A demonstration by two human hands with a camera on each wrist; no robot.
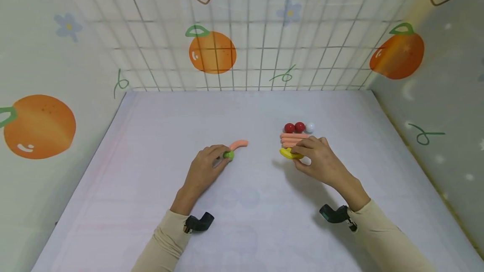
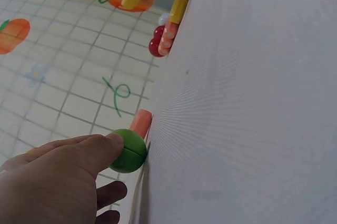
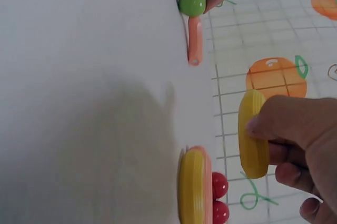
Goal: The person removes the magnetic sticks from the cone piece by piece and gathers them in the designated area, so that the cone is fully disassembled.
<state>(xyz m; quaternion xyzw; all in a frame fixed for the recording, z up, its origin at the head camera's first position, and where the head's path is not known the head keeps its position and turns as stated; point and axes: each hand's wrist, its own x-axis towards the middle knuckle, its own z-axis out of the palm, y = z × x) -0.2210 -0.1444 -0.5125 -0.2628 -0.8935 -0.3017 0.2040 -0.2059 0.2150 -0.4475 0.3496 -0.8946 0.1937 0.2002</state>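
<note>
My left hand point(image 1: 204, 168) pinches a small green ball point(image 2: 129, 151) between thumb and fingers, low at the table surface. Right behind the ball lies a curved pink stick point(image 1: 240, 143). My right hand point(image 1: 322, 162) holds a ridged yellow stick-like piece point(image 3: 254, 145) by its middle, raised above the table. Below it, a second yellow piece point(image 3: 190, 187) lies beside a row of several pink sticks point(image 1: 294, 136). In the head view the two yellow pieces overlap, and my right fingers cover part of the row.
Behind the pink sticks sit two red balls point(image 1: 289, 128) and a white ball point(image 1: 309, 127). A white cloth covers the table point(image 1: 242, 221). A wire grid point(image 1: 261, 53) stands along the back, and printed curtains hang at both sides.
</note>
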